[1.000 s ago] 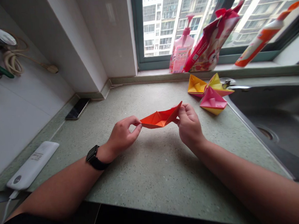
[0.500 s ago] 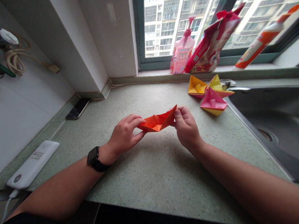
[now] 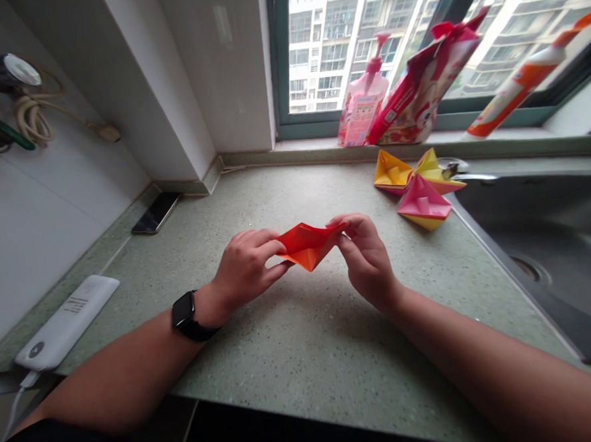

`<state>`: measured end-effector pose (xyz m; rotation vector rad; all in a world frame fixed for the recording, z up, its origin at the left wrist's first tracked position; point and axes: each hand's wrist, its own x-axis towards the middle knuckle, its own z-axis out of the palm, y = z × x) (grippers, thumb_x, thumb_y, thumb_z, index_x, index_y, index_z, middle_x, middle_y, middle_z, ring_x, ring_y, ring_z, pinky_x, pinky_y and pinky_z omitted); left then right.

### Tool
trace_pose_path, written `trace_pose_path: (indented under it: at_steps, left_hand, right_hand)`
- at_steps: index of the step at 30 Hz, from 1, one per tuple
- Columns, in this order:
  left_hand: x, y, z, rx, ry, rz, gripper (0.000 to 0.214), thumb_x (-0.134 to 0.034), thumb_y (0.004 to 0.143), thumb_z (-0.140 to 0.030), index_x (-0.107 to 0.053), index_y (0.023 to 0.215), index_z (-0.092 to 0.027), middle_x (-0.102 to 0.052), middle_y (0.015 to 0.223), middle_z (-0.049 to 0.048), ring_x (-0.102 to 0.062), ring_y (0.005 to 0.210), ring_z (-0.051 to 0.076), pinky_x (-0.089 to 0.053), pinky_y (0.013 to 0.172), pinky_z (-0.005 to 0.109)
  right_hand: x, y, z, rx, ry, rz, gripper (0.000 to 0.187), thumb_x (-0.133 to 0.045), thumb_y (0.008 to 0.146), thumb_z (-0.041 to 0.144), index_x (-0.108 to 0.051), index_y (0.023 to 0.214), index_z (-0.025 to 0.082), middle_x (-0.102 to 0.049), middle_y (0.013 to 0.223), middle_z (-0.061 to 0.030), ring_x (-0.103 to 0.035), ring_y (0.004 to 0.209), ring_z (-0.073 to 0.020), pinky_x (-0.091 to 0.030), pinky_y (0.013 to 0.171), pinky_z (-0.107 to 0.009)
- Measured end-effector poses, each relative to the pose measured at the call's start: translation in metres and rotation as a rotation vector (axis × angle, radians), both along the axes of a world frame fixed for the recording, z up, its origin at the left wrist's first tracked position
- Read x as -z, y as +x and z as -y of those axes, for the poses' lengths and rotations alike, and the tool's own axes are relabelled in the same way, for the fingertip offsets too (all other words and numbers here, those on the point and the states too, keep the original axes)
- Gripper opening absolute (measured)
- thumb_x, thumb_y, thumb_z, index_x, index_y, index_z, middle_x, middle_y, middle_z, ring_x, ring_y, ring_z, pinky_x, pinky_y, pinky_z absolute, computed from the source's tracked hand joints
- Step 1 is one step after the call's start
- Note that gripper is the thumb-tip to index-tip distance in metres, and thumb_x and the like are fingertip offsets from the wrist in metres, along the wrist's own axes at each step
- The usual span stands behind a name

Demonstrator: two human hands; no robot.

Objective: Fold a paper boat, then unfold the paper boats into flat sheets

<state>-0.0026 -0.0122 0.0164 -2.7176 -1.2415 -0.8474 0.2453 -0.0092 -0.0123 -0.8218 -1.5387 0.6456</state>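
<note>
**Holding folded orange paper by both ends**

Reaches in with the left forearm from eight o'clock and the right from four, wrists angled inward. Grips one end of the folded orange paper [image 3: 307,248], toward nine, with the left hand [image 3: 248,260]: back of the hand up, fingers over the edge, thumb beneath. Pinches the other end, toward three, between thumb and bent fingers of the right hand [image 3: 366,260]. Holds it above the speckled countertop [image 3: 284,368], just below dial centre, hollow in view, lower point aimed at six. Wears a black watch [image 3: 183,311] on the left wrist.

Toward three, on the counter, a cluster of yellow and pink folded paper [image 3: 423,204], hollows open with folds showing inside. Between three and four, a metal sink [image 3: 570,284] with a round drain [image 3: 526,268] in its floor. On the sill, a pink pump bottle [image 3: 362,110] between one and two; just beside, at two, a red bag [image 3: 421,100], contents hidden; between two and three, an orange-and-white bottle [image 3: 518,91], contents hidden too.
</note>
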Motion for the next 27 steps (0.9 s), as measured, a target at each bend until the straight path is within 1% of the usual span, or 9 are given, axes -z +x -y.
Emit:
trace_pose_path:
  at_steps: [3, 6, 10, 12, 14, 17, 19, 24, 27]
  left_hand:
    - [0.001, 0.0, -0.001, 0.046, 0.028, 0.006, 0.014, -0.069, 0.102, -0.034, -0.078, 0.098, -0.023, -0.08, 0.109, 0.0052, -0.073, 0.096, 0.022, -0.054, 0.087, 0.039]
    - [0.001, 0.0, -0.001, 0.088, 0.067, 0.042, 0.018, -0.067, 0.105, -0.033, -0.078, 0.095, -0.022, -0.081, 0.104, 0.0048, -0.073, 0.091, 0.02, -0.055, 0.083, 0.037]
    - [0.001, 0.001, 0.001, 0.116, 0.073, 0.13, 0.013, -0.068, 0.104, -0.029, -0.078, 0.098, -0.021, -0.081, 0.105, 0.0054, -0.075, 0.091, 0.018, -0.058, 0.081, 0.032]
    - [0.001, 0.001, 0.002, 0.113, 0.061, 0.161, 0.012, -0.068, 0.103, -0.026, -0.077, 0.097, -0.021, -0.08, 0.107, 0.0055, -0.076, 0.091, 0.017, -0.059, 0.081, 0.03]
    - [0.0, 0.001, 0.002, 0.094, 0.05, 0.178, 0.011, -0.068, 0.103, -0.024, -0.075, 0.095, -0.021, -0.08, 0.111, 0.006, -0.076, 0.093, 0.017, -0.06, 0.08, 0.029]
    - [0.0, 0.001, 0.003, 0.073, 0.046, 0.191, 0.012, -0.069, 0.1, -0.021, -0.071, 0.088, -0.02, -0.08, 0.116, 0.0068, -0.077, 0.098, 0.019, -0.061, 0.08, 0.029]
    - [-0.001, 0.001, 0.003, 0.086, 0.046, 0.202, 0.012, -0.07, 0.098, -0.018, -0.068, 0.087, -0.02, -0.081, 0.118, 0.0069, -0.078, 0.1, 0.019, -0.061, 0.082, 0.03]
    - [-0.001, 0.001, 0.003, 0.102, 0.061, 0.224, 0.015, -0.069, 0.098, -0.015, -0.066, 0.084, -0.02, -0.081, 0.121, 0.0074, -0.078, 0.105, 0.02, -0.063, 0.087, 0.032]
    - [-0.001, 0.001, 0.002, 0.117, 0.11, 0.225, 0.015, -0.07, 0.097, -0.014, -0.066, 0.083, -0.019, -0.08, 0.123, 0.0082, -0.079, 0.105, 0.02, -0.064, 0.086, 0.033]
  right_hand:
    - [0.0, -0.001, 0.0, -0.054, -0.055, 0.0, 0.011, -0.055, 0.095, 0.018, -0.055, 0.1, 0.028, -0.064, 0.111, -0.0044, -0.064, 0.106, -0.0222, -0.06, 0.084, -0.039]
    - [0.001, 0.0, -0.002, -0.048, -0.114, 0.012, 0.013, -0.058, 0.09, 0.015, -0.055, 0.096, 0.026, -0.065, 0.112, -0.0045, -0.064, 0.107, -0.0222, -0.06, 0.081, -0.037]
    - [0.004, 0.003, -0.009, -0.026, -0.221, -0.092, 0.009, -0.061, 0.088, 0.019, -0.055, 0.092, 0.025, -0.066, 0.111, -0.004, -0.065, 0.105, -0.0221, -0.061, 0.083, -0.04]
    - [0.006, 0.005, -0.013, -0.075, -0.302, -0.148, 0.007, -0.061, 0.09, 0.023, -0.056, 0.095, 0.025, -0.067, 0.109, -0.0033, -0.067, 0.1, -0.0215, -0.063, 0.083, -0.042]
    - [0.008, 0.005, -0.016, -0.136, -0.364, -0.155, 0.01, -0.062, 0.093, 0.029, -0.058, 0.101, 0.026, -0.069, 0.109, -0.0034, -0.069, 0.097, -0.0217, -0.064, 0.081, -0.043]
    - [0.011, 0.006, -0.018, -0.218, -0.409, -0.117, 0.029, -0.071, 0.092, 0.039, -0.06, 0.115, 0.026, -0.072, 0.114, -0.0052, -0.071, 0.099, -0.0233, -0.065, 0.082, -0.043]
    - [0.013, 0.006, -0.017, -0.261, -0.432, -0.102, 0.043, -0.076, 0.089, 0.04, -0.058, 0.126, 0.027, -0.072, 0.117, -0.0065, -0.071, 0.103, -0.0243, -0.064, 0.085, -0.044]
    - [0.009, 0.007, -0.012, -0.322, -0.47, -0.126, 0.069, -0.081, 0.087, 0.04, -0.049, 0.148, 0.03, -0.073, 0.125, -0.009, -0.071, 0.114, -0.0278, -0.063, 0.095, -0.048]
    - [0.004, 0.005, -0.01, -0.334, -0.531, -0.151, 0.09, -0.083, 0.086, 0.044, -0.037, 0.162, 0.032, -0.071, 0.133, -0.0106, -0.069, 0.122, -0.0302, -0.062, 0.1, -0.049]
